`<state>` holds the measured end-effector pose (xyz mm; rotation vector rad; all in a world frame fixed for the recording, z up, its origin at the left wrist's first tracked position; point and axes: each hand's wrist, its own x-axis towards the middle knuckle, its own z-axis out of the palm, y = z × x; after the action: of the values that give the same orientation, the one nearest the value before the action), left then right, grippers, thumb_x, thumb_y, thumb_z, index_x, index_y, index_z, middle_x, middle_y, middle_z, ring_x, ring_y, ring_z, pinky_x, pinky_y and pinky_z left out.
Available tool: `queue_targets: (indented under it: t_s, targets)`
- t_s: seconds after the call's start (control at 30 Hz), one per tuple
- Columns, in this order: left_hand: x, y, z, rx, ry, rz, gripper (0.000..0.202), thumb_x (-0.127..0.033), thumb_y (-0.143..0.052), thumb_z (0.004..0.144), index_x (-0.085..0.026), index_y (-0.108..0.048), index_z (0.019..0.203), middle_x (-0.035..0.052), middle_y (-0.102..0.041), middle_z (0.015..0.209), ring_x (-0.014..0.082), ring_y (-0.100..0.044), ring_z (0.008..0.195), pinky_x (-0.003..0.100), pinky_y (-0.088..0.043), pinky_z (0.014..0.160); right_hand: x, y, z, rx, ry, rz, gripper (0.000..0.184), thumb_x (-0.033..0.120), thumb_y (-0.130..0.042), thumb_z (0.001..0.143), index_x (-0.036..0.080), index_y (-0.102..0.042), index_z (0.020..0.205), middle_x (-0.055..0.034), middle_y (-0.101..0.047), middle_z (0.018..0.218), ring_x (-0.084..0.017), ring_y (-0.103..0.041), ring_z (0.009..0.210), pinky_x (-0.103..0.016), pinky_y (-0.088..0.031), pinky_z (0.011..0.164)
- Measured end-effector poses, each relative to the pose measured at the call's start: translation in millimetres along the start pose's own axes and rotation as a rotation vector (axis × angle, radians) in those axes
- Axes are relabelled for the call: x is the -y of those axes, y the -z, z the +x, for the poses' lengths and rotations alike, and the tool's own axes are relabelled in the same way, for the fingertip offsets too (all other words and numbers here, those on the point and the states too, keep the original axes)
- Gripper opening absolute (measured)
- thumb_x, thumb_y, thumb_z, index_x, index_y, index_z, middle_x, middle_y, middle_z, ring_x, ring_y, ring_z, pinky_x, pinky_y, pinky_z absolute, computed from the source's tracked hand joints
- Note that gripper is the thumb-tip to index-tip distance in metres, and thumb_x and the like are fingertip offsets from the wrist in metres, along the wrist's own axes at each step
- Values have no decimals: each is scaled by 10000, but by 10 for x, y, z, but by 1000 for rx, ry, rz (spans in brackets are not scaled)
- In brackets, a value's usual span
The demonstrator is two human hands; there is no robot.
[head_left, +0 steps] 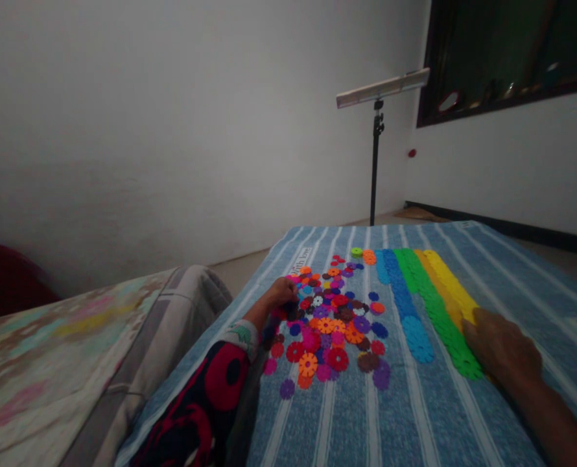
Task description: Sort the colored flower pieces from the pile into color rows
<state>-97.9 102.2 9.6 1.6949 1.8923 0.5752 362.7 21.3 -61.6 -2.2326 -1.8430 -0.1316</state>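
A loose pile of notched, flower-shaped plastic discs (325,324) in orange, red, pink, purple, brown and dark blue lies mid-bed. At its left edge my left hand (282,294) reaches down with curled, closed fingers; whatever they hold is hidden. To the right, sorted discs overlap in long rows: a blue row (401,298), a green row (439,318), an orange-yellow row (439,282) and a yellow row (451,282). My right hand (505,347) rests at the near end of the yellow and orange-yellow rows, fingers bent and closed, fingertips hidden against the discs.
A lime-green disc (356,252) and a short orange stack (369,257) sit at the far end. Everything lies on a blue striped cloth (337,421). At left is a patterned bedspread (65,357). A lamp stand (375,162) stands beyond the far edge.
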Motion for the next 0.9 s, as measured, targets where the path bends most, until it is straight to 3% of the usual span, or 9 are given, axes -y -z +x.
queue_targets:
  t_s: [0.23, 0.37, 0.5, 0.73, 0.9]
  targets:
    - [-133, 39, 63, -25, -12, -107, 219, -140, -685, 528, -163, -475, 471, -80, -404, 406, 64, -365, 448, 206, -303, 474, 26, 8, 1, 6, -21, -21, 314, 390, -355, 956, 189, -592, 908, -129, -655, 951, -295, -635, 884, -371, -431, 667]
    - [-328, -86, 186, -31, -80, -132, 193, -131, -651, 546, -162, -473, 479, -81, -414, 427, 54, -362, 457, 198, -305, 484, 49, 12, 9, 1, -31, -37, 304, 386, -371, 955, 184, -597, 935, -121, -657, 964, -284, -635, 901, -360, -433, 677]
    - [-640, -377, 333, -20, -172, -128, 117, -143, -644, 574, -152, -534, 537, -75, -449, 464, 64, -390, 474, 202, -320, 495, 79, 44, 16, -4, -26, -46, 296, 365, -390, 956, 166, -607, 984, -125, -658, 964, -281, -635, 915, -356, -436, 680]
    - [-1348, -1092, 609, 21, -344, -48, 45, -96, -630, 619, -133, -651, 604, -33, -543, 548, 102, -493, 587, 213, -386, 575, 95, 74, 34, 3, -26, -49, 278, 340, -406, 961, 154, -606, 1008, -127, -665, 969, -286, -636, 917, -350, -432, 679]
    - [-1609, -1415, 786, 27, -383, 15, 90, -69, -606, 642, -121, -672, 608, 1, -588, 586, 122, -532, 627, 237, -424, 631, 117, 89, 42, 4, -15, -54, 266, 332, -406, 966, 155, -599, 1014, -129, -661, 975, -272, -633, 934, -343, -435, 710]
